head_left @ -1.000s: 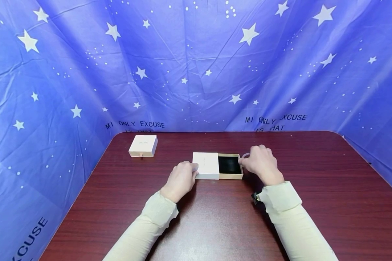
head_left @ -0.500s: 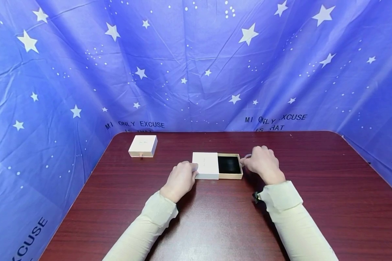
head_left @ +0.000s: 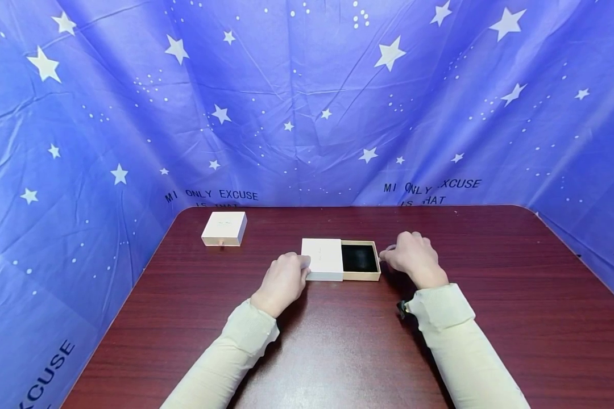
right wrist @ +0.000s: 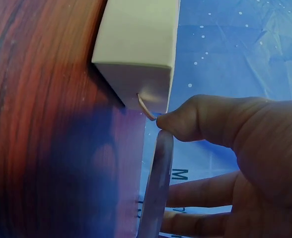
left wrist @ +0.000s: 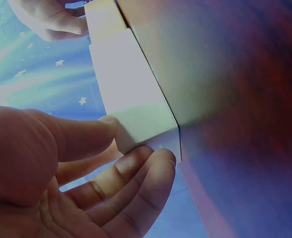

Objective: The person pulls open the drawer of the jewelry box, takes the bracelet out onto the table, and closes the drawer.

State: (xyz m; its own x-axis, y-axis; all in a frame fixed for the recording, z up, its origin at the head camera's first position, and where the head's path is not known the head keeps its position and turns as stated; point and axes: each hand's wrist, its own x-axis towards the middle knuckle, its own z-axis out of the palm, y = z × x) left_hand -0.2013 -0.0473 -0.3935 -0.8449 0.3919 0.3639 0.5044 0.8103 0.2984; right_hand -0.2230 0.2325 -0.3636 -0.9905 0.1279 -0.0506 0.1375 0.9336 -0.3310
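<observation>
In the head view a white drawer box (head_left: pixel 322 259) lies mid-table, its cream drawer (head_left: pixel 360 277) with a black lining (head_left: pixel 359 258) pulled partway out to the right. My left hand (head_left: pixel 282 282) grips the sleeve's left end, thumb and curled fingers around it in the left wrist view. Beyond the drawer's right end is my right hand (head_left: pixel 413 258). In the right wrist view its thumb tip meets a short ribbon pull (right wrist: pixel 145 107) on the drawer front. That hand also holds a pale, thin bangle (right wrist: pixel 157 183), seen edge-on; its index finger is hidden.
A second white box (head_left: pixel 226 226) with a small pull tab, its drawer pushed in, sits at the table's back left. A blue star-printed cloth (head_left: pixel 307 113) hangs behind the dark red wooden table (head_left: pixel 317 352) and at its sides.
My right hand has shifted slightly right and down, from the drawer's right rim to just beyond it. The left hand, both boxes and the drawer's extension look unchanged.
</observation>
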